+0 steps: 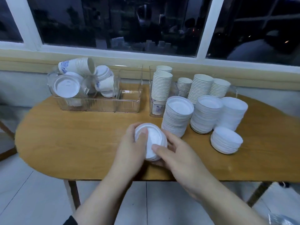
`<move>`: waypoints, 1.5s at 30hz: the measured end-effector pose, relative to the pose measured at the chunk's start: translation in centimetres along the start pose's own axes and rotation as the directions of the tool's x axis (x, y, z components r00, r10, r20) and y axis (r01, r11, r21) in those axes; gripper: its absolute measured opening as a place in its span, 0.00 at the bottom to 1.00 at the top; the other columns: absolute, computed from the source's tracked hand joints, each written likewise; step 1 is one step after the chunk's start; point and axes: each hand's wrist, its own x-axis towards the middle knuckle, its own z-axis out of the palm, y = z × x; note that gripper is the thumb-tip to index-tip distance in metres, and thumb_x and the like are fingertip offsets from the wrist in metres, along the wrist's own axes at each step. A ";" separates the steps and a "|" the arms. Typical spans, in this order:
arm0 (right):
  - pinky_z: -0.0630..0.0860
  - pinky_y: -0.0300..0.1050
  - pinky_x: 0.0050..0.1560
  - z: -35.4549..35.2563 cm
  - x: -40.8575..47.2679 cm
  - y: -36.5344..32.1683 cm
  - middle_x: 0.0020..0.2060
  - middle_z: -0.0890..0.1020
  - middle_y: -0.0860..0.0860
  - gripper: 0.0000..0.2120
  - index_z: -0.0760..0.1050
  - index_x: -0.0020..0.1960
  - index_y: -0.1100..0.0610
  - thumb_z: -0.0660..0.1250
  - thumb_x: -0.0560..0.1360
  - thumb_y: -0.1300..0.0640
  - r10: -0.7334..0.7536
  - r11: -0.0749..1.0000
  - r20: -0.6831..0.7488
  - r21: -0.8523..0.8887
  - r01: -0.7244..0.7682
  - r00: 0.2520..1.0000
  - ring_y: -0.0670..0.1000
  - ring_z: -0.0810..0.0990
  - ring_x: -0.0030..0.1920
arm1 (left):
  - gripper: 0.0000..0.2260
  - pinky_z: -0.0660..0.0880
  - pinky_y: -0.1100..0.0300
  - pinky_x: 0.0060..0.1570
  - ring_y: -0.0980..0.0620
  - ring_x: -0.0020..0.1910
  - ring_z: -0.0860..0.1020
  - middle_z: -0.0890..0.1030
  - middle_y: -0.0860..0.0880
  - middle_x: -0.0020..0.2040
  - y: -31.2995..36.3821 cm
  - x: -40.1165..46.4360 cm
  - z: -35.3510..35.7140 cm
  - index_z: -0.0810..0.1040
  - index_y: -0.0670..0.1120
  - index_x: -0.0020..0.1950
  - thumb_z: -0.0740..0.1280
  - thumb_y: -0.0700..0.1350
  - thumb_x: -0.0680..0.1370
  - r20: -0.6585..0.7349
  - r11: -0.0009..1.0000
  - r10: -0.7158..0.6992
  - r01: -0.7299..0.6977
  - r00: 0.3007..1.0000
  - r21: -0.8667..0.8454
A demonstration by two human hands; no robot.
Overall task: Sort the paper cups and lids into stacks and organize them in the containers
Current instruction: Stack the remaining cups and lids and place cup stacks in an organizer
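Observation:
Both hands hold a small stack of white lids (153, 137) just above the wooden table (81, 143). My left hand (132, 146) grips its left side, thumb on top. My right hand (175, 153) grips the right side, thumb on the rim. Tall stacks of lids (177, 116) (206, 114) (232, 112) and a low lid stack (226, 142) stand to the right. Stacked paper cups (162, 85) (200, 87) rise behind them. At the back left a clear container (129, 103) holds jumbled cups (78, 65) and loose lids (66, 86).
A second clear container (151, 88) at the back middle holds the cup stacks. A window and a sill run along behind the table. The tiled floor shows below the table's front edge.

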 end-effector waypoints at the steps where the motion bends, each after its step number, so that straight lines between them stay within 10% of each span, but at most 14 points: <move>1: 0.77 0.50 0.61 -0.7 -0.4 0.2 0.54 0.85 0.50 0.19 0.79 0.58 0.43 0.63 0.79 0.66 -0.025 0.998 -0.040 -0.065 0.022 0.999 0.48 0.82 0.57 | 0.11 0.75 0.62 0.52 0.56 0.53 0.81 0.84 0.54 0.53 -0.1 -0.4 0.7 0.77 0.51 0.62 0.63 0.49 0.81 0.052 0.999 -0.014 0.016 0.999 -0.029; 8: 0.79 0.51 0.58 -5.2 -2.1 1.2 0.52 0.85 0.47 0.24 0.69 0.73 0.45 0.62 0.80 0.62 0.007 0.970 -0.128 -0.239 -0.038 0.992 0.45 0.82 0.49 | 0.09 0.74 0.63 0.48 0.58 0.49 0.83 0.86 0.56 0.50 0.6 -1.9 3.1 0.83 0.54 0.57 0.64 0.45 0.82 0.270 0.995 -0.034 0.057 0.962 -0.078; 15: 0.78 0.34 0.46 -10.1 -4.5 0.5 0.46 0.86 0.44 0.14 0.78 0.59 0.46 0.70 0.77 0.60 -0.095 0.987 -0.353 -0.156 0.041 0.931 0.42 0.85 0.47 | 0.12 0.76 0.60 0.54 0.60 0.53 0.82 0.86 0.59 0.52 3.3 -3.3 7.9 0.82 0.55 0.60 0.68 0.42 0.79 0.280 0.994 0.054 -0.023 0.958 -0.111; 19: 0.81 0.54 0.44 -14.0 -4.5 -1.3 0.39 0.86 0.52 0.07 0.82 0.52 0.47 0.72 0.76 0.56 -0.156 0.978 -0.425 -0.194 0.078 0.892 0.57 0.84 0.40 | 0.12 0.76 0.69 0.50 0.63 0.52 0.82 0.85 0.61 0.51 5.8 -3.8 11.4 0.81 0.56 0.58 0.70 0.41 0.79 0.305 0.990 0.127 -0.101 0.944 -0.098; 23: 0.81 0.40 0.40 -18.4 -3.9 -2.2 0.42 0.87 0.45 0.04 0.83 0.50 0.49 0.70 0.77 0.55 -0.182 0.975 -0.415 -0.195 0.108 0.891 0.45 0.86 0.42 | 0.08 0.81 0.50 0.53 0.50 0.51 0.84 0.87 0.51 0.50 7.5 -1.9 15.3 0.83 0.51 0.56 0.71 0.45 0.78 0.297 0.995 0.055 -0.026 0.953 -0.101; 27: 0.84 0.48 0.45 -22.0 -3.6 -0.4 0.44 0.86 0.48 0.08 0.84 0.50 0.52 0.66 0.80 0.52 -0.154 0.984 -0.505 -0.152 0.088 0.849 0.48 0.86 0.42 | 0.07 0.79 0.51 0.40 0.49 0.38 0.81 0.86 0.44 0.47 8.2 0.2 18.1 0.85 0.46 0.51 0.69 0.47 0.78 0.224 0.995 -0.013 0.036 0.975 -0.097; 30: 0.83 0.56 0.51 -24.6 -2.8 2.3 0.41 0.86 0.48 0.10 0.83 0.47 0.50 0.65 0.80 0.48 -0.079 0.980 -0.564 -0.195 -0.040 0.822 0.49 0.85 0.43 | 0.09 0.80 0.42 0.48 0.50 0.39 0.80 0.86 0.45 0.44 8.2 0.8 19.4 0.85 0.47 0.44 0.68 0.49 0.76 0.176 0.999 -0.038 0.043 0.984 -0.022; 35: 0.77 0.43 0.61 -25.9 -2.0 4.8 0.49 0.85 0.45 0.13 0.81 0.61 0.53 0.68 0.79 0.51 -0.027 0.960 -0.484 -0.256 -0.111 0.874 0.42 0.82 0.50 | 0.19 0.79 0.39 0.51 0.36 0.44 0.82 0.84 0.38 0.45 7.4 1.0 20.3 0.82 0.37 0.47 0.65 0.52 0.72 0.104 0.999 -0.038 0.035 0.994 0.038; 38: 0.72 0.24 0.50 -25.4 -2.0 4.8 0.50 0.84 0.40 0.11 0.82 0.60 0.54 0.69 0.79 0.57 -0.082 0.958 -0.424 -0.284 -0.046 0.902 0.32 0.80 0.50 | 0.20 0.75 0.51 0.44 0.46 0.38 0.77 0.84 0.41 0.40 6.9 1.0 20.1 0.81 0.36 0.47 0.64 0.52 0.72 0.052 0.997 -0.067 0.064 0.996 0.049; 45: 0.75 0.29 0.51 -24.1 -1.8 5.4 0.49 0.85 0.40 0.10 0.82 0.58 0.51 0.69 0.78 0.58 -0.092 0.960 -0.347 -0.281 -0.010 0.933 0.39 0.83 0.50 | 0.17 0.67 0.54 0.41 0.50 0.37 0.71 0.77 0.48 0.37 6.9 0.2 19.7 0.78 0.32 0.48 0.65 0.48 0.74 -0.013 0.990 -0.138 0.138 0.990 0.015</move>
